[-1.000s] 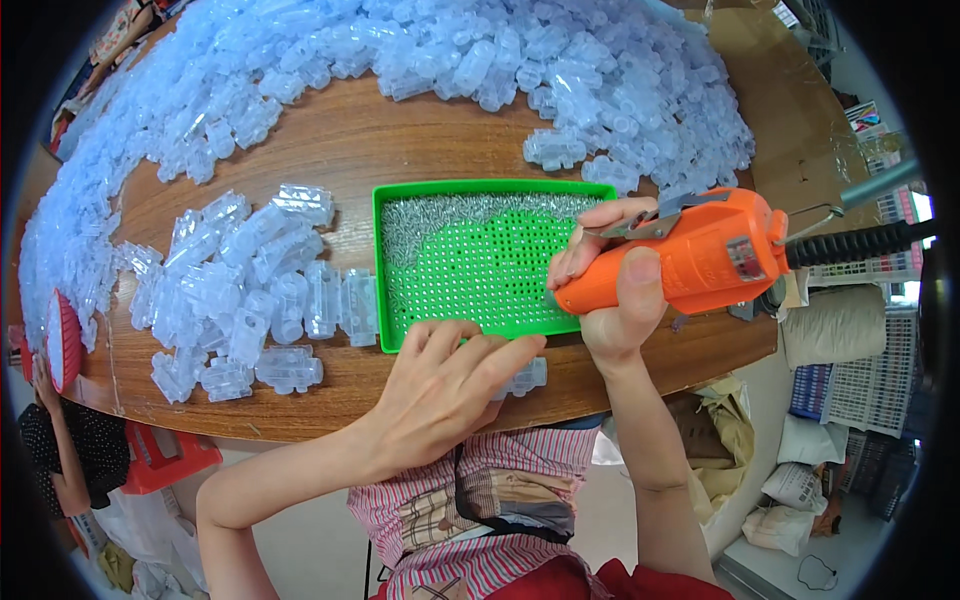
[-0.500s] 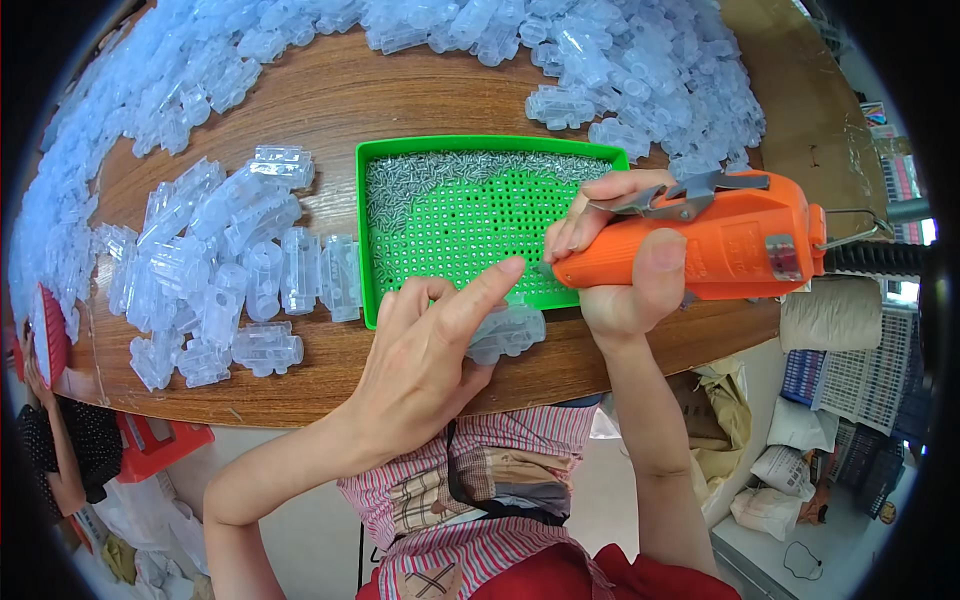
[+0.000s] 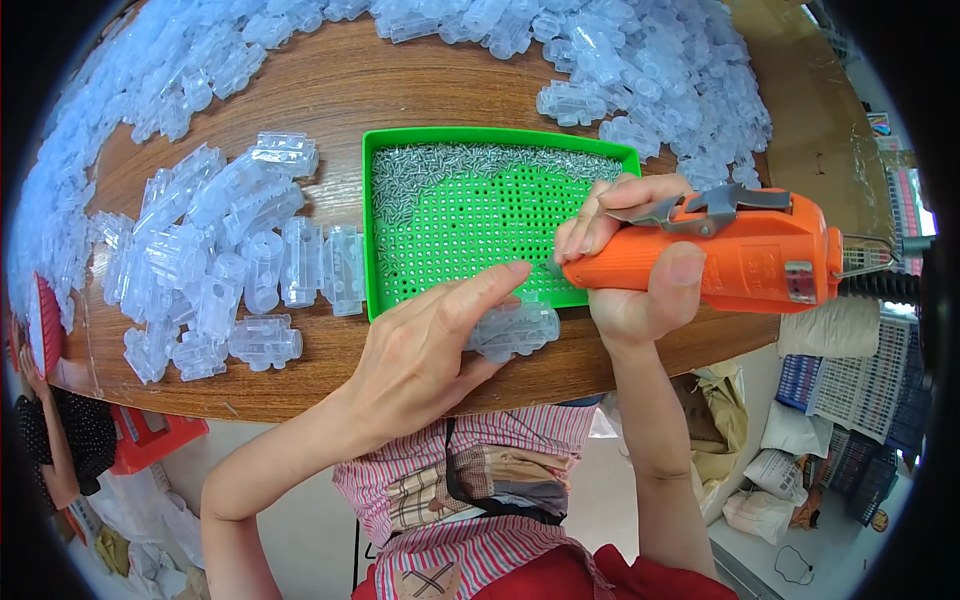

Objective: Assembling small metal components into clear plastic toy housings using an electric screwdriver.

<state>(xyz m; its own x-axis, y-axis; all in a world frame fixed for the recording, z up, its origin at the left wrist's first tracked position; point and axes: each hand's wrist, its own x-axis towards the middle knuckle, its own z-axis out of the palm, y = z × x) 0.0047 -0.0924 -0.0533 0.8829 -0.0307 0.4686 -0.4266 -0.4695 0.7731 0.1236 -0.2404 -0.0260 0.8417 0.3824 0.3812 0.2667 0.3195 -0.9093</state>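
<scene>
My right hand (image 3: 640, 290) is wrapped round an orange electric screwdriver (image 3: 750, 252) with a grey metal lever on top. Its nose points left, over the right side of a green tray (image 3: 368, 240). Many small silvery screws (image 3: 420, 165) lie heaped along the tray's far side, and others stand in its perforated floor. At the tray's front edge, my left hand (image 3: 415, 345) grips a clear plastic housing (image 3: 515, 330) between thumb and fingers, its index finger stretched toward the screwdriver's nose. Fingers of my right hand hide the screwdriver's tip.
Loose clear housings (image 3: 215, 250) lie to the tray's left. Larger heaps of them (image 3: 660, 80) curve round the wooden table's (image 3: 330, 70) far side. A black coiled cord (image 3: 880, 286) runs from the screwdriver. At far left are another person's arm (image 3: 55, 440) and a red basket (image 3: 46, 325).
The screwdriver and my right hand have shifted slightly right in the picture, while the tray has also shifted a little. My left hand keeps its grip on the clear housing.
</scene>
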